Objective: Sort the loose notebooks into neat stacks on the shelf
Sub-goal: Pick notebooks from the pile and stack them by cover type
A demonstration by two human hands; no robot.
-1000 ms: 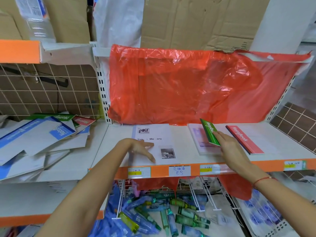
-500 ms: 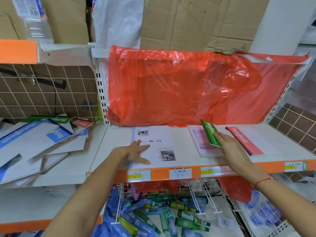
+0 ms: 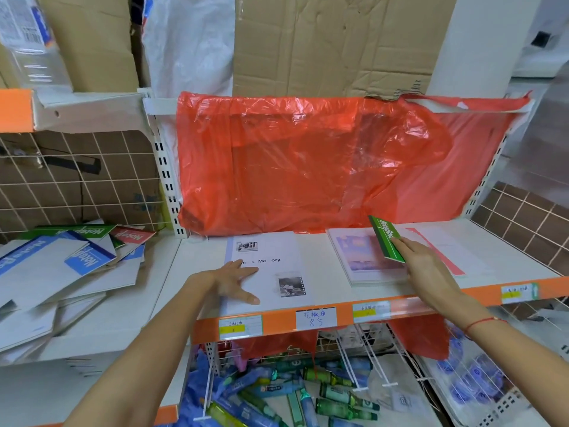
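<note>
Green notebook point(image 3: 386, 240) in right hand point(image 3: 423, 262)

On the shelf point(image 3: 338, 298), 3 notebooks lie side by side; a loose notebook pile point(image 3: 61, 272) sits left, on the neighbouring shelf.

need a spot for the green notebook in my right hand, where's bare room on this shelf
Bare white shelf lies between the white "Memory" notebook under the left hand and the pastel-covered stack. Another strip is left of that notebook, by the upright. The right hand holds the green notebook. The heap of loose notebooks on the left is crowded.
</note>
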